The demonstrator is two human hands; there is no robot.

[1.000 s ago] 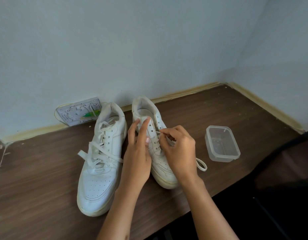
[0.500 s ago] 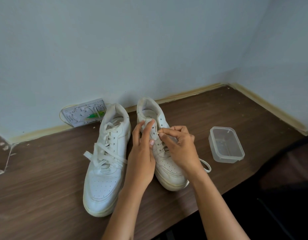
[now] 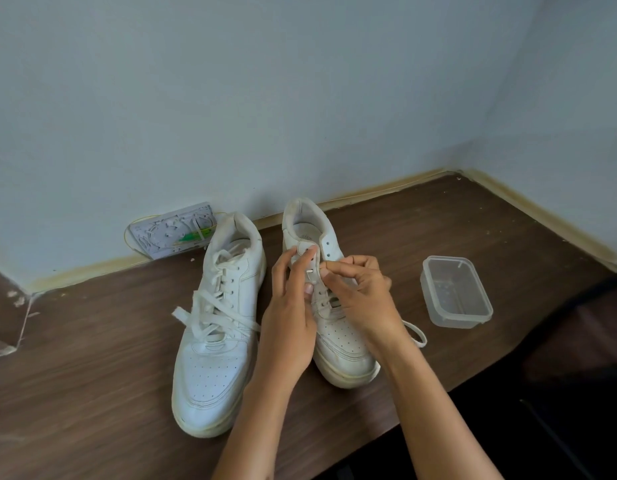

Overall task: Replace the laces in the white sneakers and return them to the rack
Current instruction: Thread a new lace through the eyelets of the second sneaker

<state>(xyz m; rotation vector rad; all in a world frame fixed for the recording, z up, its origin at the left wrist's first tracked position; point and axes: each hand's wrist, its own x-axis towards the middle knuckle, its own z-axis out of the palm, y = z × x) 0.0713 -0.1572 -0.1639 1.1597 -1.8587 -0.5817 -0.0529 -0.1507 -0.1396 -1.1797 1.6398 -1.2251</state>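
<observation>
White leather sneakers are seen side by side on a dark brown wood-grain tabletop point(image 3: 92, 375), toes turned toward the camera and heels toward the pale blue wall point(image 3: 230, 98). Taking the right-hand white sneaker point(image 3: 341, 344) as the landmark, the left-hand white sneaker point(image 3: 213, 358) is set just beside it to the left, nearly touching, with its flat white lace point(image 3: 213, 313) threaded through the eyelets and the loose ends spread across the vamp and out to the left. The landmark sneaker is worked on by both hands over its eyelet rows. The left hand point(image 3: 289, 323) is laid against the left side of this sneaker, and the tongue near the collar is pinched between its thumb and fingertips. The right hand point(image 3: 362, 299) is curled above the middle eyelets, and a short piece of flat white lace point(image 3: 310, 273) is pinched between its thumb and forefinger, just beside the left fingertips. A loop of the same lace point(image 3: 416, 332) is seen lying on the tabletop just right of the landmark sneaker. Farther right, well apart from it, a clear rectangular plastic container point(image 3: 456, 292) is stood without a lid. Behind and to the left of the landmark sneaker, against the wall, a white patterned flat box point(image 3: 168, 232) with a green mark is leaned.
</observation>
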